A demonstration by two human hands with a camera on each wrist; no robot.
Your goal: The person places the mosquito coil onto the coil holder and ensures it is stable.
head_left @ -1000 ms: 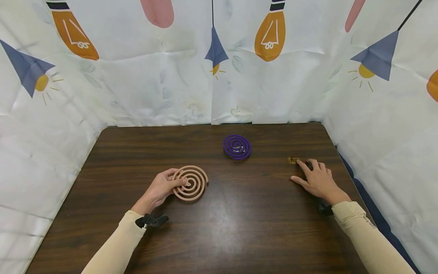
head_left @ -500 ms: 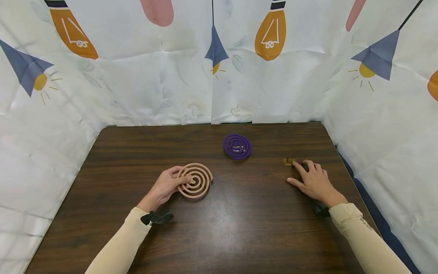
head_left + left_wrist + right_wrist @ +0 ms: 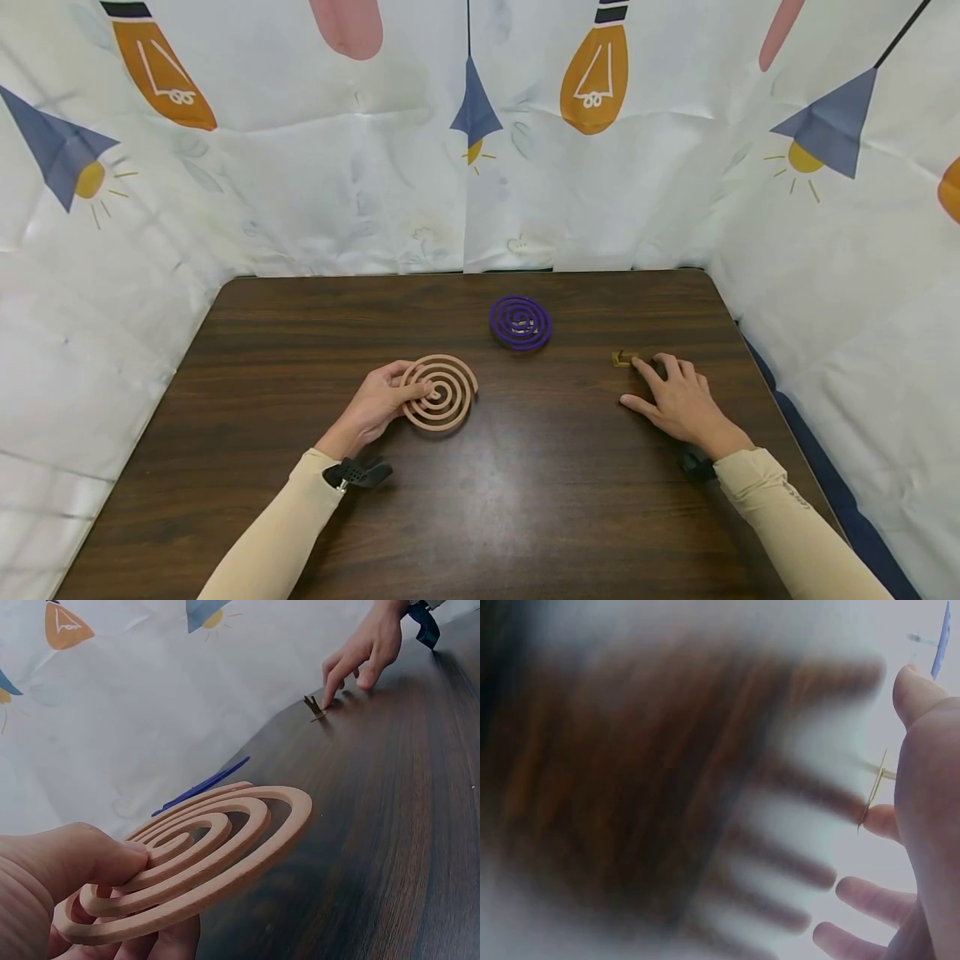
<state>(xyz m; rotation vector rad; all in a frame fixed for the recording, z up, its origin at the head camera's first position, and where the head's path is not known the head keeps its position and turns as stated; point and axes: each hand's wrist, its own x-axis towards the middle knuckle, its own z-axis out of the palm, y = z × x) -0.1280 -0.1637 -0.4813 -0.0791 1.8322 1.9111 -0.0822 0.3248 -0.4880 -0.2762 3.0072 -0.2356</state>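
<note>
In the head view, my left hand [image 3: 372, 408] pinches a tan mosquito coil [image 3: 437, 395] by its left side, thumb on top and fingers beneath. The coil is held above the table, slightly tilted in the left wrist view. My right hand [image 3: 684, 407] is low over the table with fingers spread. Its index fingertip touches a small gold metal coil stand [image 3: 621, 359] lying on the table; the stand's upright prongs [image 3: 311, 705] show in the left wrist view. A purple mosquito coil [image 3: 520, 322] sits farther back, raised on something metallic partly visible through its rings.
The dark wood-grain table [image 3: 510, 467] has rounded far corners. A white curtain [image 3: 337, 192] printed with lamps and bulbs hangs round its back and sides. Both wrists wear black straps [image 3: 358, 473].
The left hand has moved right and slightly away with the tan coil. The right hand has slid left, and the gold stand has moved left with its index fingertip. The purple coil stays put.
</note>
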